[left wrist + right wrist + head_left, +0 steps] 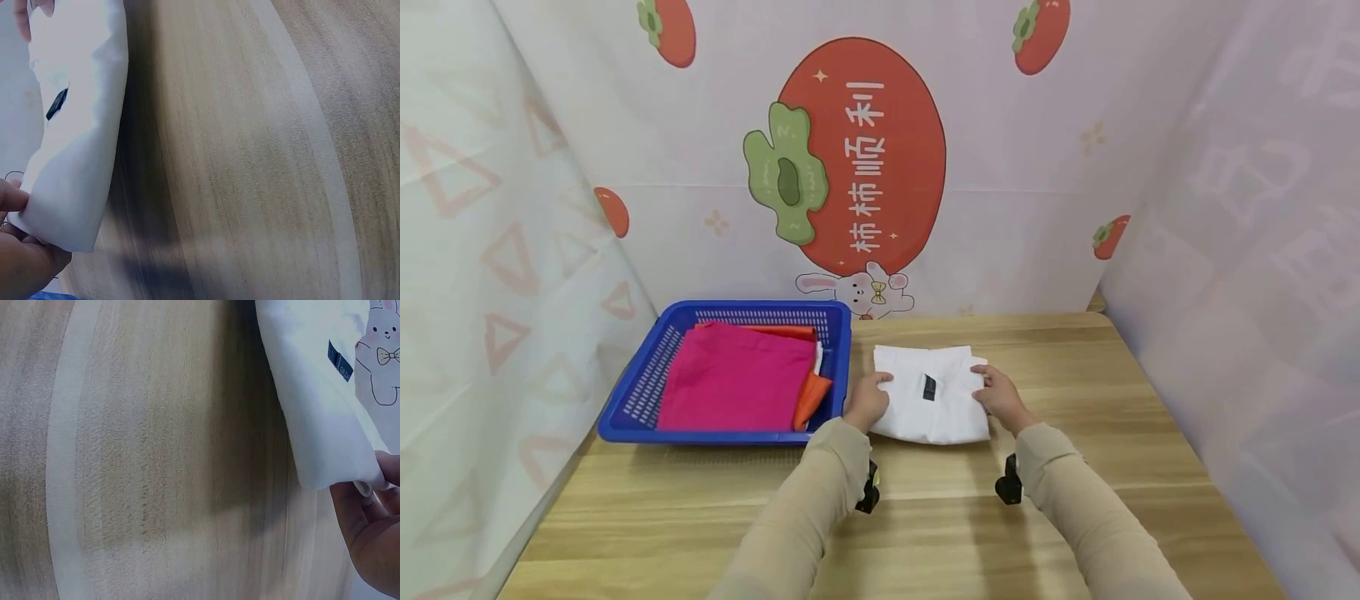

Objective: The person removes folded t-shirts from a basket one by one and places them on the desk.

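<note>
A folded white garment (951,412) with a small dark label is held between both hands over the wooden table. At its left edge my left hand (868,402) pinches the cloth, thumb on top and fingers beneath, as the left wrist view shows on the garment (75,169). My right hand (1002,398) grips the opposite edge; in the right wrist view its thumb and fingers (369,519) hold the garment (325,437) at the side. Shadow below the near edge suggests the cloth is raised off the table there.
Left of the garment stands a blue basket (700,437) holding a folded magenta cloth (730,379) and an orange cloth (812,398) among others. Wooden table top (940,542) stretches toward the person. A printed curtain (1000,233) hangs behind, with more on both sides.
</note>
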Demonstrator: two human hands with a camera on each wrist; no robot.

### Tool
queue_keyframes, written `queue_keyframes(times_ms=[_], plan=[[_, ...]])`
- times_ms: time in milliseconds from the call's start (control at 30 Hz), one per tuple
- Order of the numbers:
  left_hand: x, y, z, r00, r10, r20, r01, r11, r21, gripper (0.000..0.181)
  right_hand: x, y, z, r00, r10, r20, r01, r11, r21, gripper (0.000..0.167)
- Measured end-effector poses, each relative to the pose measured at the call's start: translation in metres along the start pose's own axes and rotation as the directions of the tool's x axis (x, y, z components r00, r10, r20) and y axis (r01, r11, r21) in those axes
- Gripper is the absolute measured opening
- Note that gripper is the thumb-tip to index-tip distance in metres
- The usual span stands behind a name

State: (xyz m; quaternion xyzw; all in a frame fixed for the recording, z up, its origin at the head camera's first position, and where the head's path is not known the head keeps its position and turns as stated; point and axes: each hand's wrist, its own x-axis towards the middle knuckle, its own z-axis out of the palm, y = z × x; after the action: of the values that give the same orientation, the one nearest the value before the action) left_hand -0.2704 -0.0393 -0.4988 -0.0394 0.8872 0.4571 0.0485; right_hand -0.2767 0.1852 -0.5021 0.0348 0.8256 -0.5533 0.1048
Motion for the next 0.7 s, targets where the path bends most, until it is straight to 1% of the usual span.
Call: queue_keyframes(times_ms=[133, 267, 333, 367, 400, 433, 467, 500, 533, 567, 600, 633, 667, 700], plan=[[0.004, 0.0, 0.001, 1.0, -0.021, 0.004, 0.021, 1.0, 0.013, 0.045, 0.005, 0.0, 0.0, 1.0, 0.005, -0.011, -0.005, 0.999, -0.042, 0.045], [0.007, 0.004, -0.003, 0.998, -0.057, 0.023, 0.057, 0.998, -0.012, 0.046, 0.01, -0.005, 0.001, 1.0, 0.02, -0.018, -0.021, 0.999, -0.046, 0.043], [0.012, 0.003, -0.003, 0.996, -0.081, 0.026, 0.081, 0.997, -0.018, 0.047, 0.012, -0.008, 0.003, 0.999, 0.028, -0.031, -0.03, 0.998, -0.056, 0.042], [0.021, -0.009, 0.004, 0.999, -0.048, 0.001, 0.048, 0.998, -0.027, 0.047, 0.014, -0.007, 0.003, 0.999, 0.035, -0.033, -0.037, 0.998, -0.052, 0.042], [0.038, -0.027, 0.014, 0.999, -0.043, -0.006, 0.043, 0.999, -0.018, 0.048, 0.016, -0.006, 0.004, 0.999, 0.039, -0.035, -0.041, 0.997, -0.058, 0.042], [0.057, -0.049, 0.027, 0.999, -0.036, -0.016, 0.036, 0.999, -0.016, 0.048, 0.018, -0.004, 0.005, 0.998, 0.044, -0.039, -0.047, 0.997, -0.064, 0.042], [0.078, -0.072, 0.043, 0.999, -0.023, -0.036, 0.023, 1.0, -0.003, 0.049, 0.021, -0.001, 0.005, 0.998, 0.046, -0.04, -0.048, 0.997, -0.067, 0.042], [0.099, -0.098, 0.058, 0.999, -0.018, -0.039, 0.019, 1.0, 0.003, 0.05, 0.025, 0.003, 0.005, 0.998, 0.049, -0.041, -0.051, 0.996, -0.069, 0.042], [0.118, -0.121, 0.072, 0.999, 0.006, -0.052, -0.005, 1.0, 0.01, 0.051, 0.027, 0.008, 0.006, 0.998, 0.051, -0.044, -0.054, 0.996, -0.071, 0.042], [0.142, -0.153, 0.09, 0.997, 0.038, -0.062, -0.038, 0.999, 0.003, 0.052, 0.03, 0.011, 0.006, 0.998, 0.052, -0.047, -0.056, 0.996, -0.074, 0.042], [0.15, -0.162, 0.097, 0.998, 0.017, -0.054, -0.017, 1.0, 0.008, 0.052, 0.031, 0.015, 0.007, 0.997, 0.053, -0.052, -0.057, 0.995, -0.083, 0.042], [0.151, -0.166, 0.099, 0.997, 0.03, -0.076, -0.029, 0.999, 0.013, 0.052, 0.032, 0.017, 0.008, 0.997, 0.056, -0.058, -0.061, 0.994, -0.087, 0.042], [0.15, -0.166, 0.1, 0.994, 0.053, -0.093, -0.049, 0.998, 0.038, 0.051, 0.033, 0.019, 0.008, 0.996, 0.057, -0.063, -0.062, 0.994, -0.094, 0.042], [0.148, -0.166, 0.098, 0.996, 0.055, -0.074, -0.052, 0.998, 0.04, 0.05, 0.033, 0.019, 0.009, 0.996, 0.06, -0.071, -0.068, 0.992, -0.104, 0.042]])
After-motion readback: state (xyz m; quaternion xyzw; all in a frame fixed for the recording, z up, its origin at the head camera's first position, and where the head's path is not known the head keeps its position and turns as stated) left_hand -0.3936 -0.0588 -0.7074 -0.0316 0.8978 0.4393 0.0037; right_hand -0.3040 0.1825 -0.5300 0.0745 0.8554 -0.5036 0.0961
